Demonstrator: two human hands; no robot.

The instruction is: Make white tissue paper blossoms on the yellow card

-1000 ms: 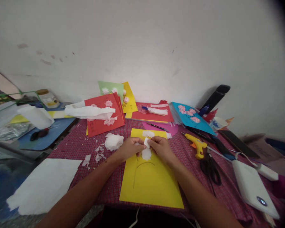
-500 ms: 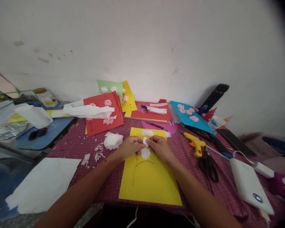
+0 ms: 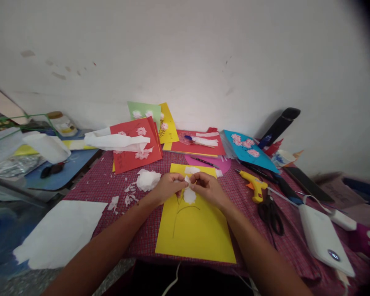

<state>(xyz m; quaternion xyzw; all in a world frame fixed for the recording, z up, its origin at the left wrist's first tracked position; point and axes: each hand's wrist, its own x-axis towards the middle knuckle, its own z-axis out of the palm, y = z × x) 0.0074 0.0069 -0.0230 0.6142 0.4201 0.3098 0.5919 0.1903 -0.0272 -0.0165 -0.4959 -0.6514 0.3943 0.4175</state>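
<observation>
My left hand (image 3: 172,187) and my right hand (image 3: 206,186) meet above a sheet of yellow paper (image 3: 200,234). Between their fingertips they pinch a small piece of white tissue paper (image 3: 188,180). Just below it, a white tissue patch (image 3: 189,196) lies on the yellow sheet, close to dark drawn curved lines. Another tissue piece (image 3: 192,169) rests near the sheet's top edge. To the left of my left hand sits a crumpled wad of white tissue (image 3: 148,180), with torn scraps (image 3: 130,199) beside it.
Right of the sheet lie a yellow glue gun (image 3: 254,186), black scissors (image 3: 270,214) and a white power bank (image 3: 324,238). Along the wall stand red cards (image 3: 132,160) and a blue card (image 3: 249,154) with pink paper flowers. A large white sheet (image 3: 61,232) lies at the left.
Both hands stay together over the yellow sheet; the fingers have shifted slightly around the tissue piece. The whole view has tilted a little.
</observation>
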